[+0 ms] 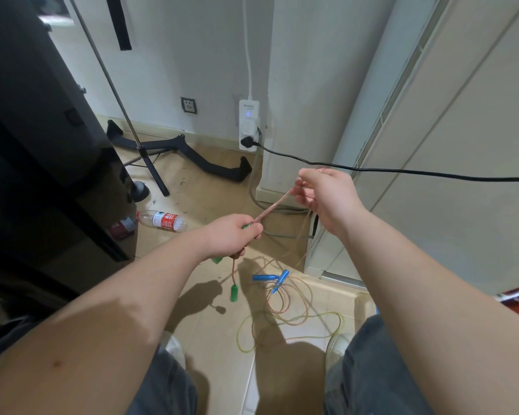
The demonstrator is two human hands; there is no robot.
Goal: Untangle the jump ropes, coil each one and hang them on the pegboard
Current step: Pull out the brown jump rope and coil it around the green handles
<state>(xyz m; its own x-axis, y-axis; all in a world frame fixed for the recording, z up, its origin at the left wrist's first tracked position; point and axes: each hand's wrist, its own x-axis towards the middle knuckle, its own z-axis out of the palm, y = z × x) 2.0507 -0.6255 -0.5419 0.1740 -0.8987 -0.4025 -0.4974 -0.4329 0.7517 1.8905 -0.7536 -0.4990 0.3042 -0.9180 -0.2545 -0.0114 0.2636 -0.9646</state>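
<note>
Bare forearms (126,313) run from the left hand (231,235) and right hand (327,202) down to the lower edge of view. Faded grey-blue denim trousers (372,372) cover both legs at 5 and 7 o'clock, with whitish shoes (337,347) peeking out ahead of them.

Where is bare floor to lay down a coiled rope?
Bare tile lies between the plastic bottle and the black bar, and left of the hanging green handle. It is crowded around the blue handles, where loose ropes lie looped. The left hand and right hand hold the pink rope between them.
</note>
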